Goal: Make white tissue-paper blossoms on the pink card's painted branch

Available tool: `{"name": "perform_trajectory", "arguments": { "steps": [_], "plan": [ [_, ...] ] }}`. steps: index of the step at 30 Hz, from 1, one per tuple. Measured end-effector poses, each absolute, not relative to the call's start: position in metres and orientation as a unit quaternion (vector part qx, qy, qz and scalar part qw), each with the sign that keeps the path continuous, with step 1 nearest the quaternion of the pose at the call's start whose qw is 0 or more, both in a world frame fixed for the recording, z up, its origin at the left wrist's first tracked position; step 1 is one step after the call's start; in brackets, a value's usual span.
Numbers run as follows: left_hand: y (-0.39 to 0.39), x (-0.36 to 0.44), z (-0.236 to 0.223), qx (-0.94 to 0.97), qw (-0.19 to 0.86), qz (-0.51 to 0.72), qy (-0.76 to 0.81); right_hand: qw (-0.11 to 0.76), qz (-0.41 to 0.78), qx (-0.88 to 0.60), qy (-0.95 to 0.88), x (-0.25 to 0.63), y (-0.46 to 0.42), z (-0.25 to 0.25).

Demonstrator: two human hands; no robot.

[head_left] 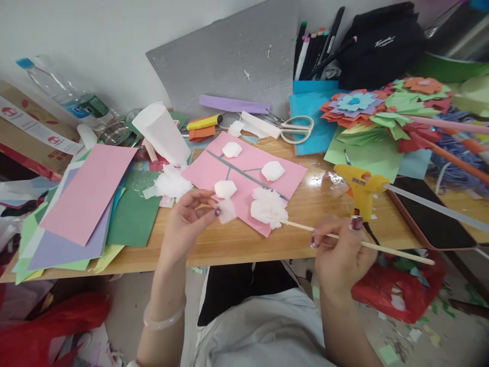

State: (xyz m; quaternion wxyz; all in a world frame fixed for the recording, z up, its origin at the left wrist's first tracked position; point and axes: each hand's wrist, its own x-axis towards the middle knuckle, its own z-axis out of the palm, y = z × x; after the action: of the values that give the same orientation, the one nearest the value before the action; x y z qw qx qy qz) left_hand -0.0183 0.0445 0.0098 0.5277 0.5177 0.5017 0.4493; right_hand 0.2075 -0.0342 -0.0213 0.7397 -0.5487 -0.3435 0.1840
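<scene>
Pinched between the thumb and fingers of my left hand point(194, 211) is a small white tissue paper piece point(228, 212), just over the near edge of a pink sheet point(206, 171). My right hand point(342, 247) grips a thin wooden stick point(397, 253), whose far tip touches a ruffled white paper flower point(267, 206) on the sheet. A grey branch shape point(244, 176) crosses the pink paper. Three white paper shapes, among them a white hexagon point(272, 171), lie along it. Left of the sheet sits a pile of white tissue pieces point(173, 182).
A yellow glue gun point(359, 186) stands at the right by a phone point(430, 214). Scissors point(297, 129) and a yellow cutter point(205, 122) lie behind the sheet. Coloured papers point(87, 193) are stacked at left; paper flowers point(357, 104) lie at right. A white roll point(160, 133) stands behind the tissue pile.
</scene>
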Motion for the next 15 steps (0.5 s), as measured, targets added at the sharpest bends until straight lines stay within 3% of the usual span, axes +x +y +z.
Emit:
{"name": "perform_trajectory", "arguments": {
  "steps": [7,15],
  "plan": [
    [0.022,0.022,0.004,0.543,0.598,0.358,0.468,0.715,0.321,-0.518,-0.344,0.200,-0.041,-0.021],
    [0.019,0.026,0.008,0.567,0.604,0.327,0.455,0.752,0.296,-0.496,-0.316,0.205,-0.042,-0.023]
  ]
}}
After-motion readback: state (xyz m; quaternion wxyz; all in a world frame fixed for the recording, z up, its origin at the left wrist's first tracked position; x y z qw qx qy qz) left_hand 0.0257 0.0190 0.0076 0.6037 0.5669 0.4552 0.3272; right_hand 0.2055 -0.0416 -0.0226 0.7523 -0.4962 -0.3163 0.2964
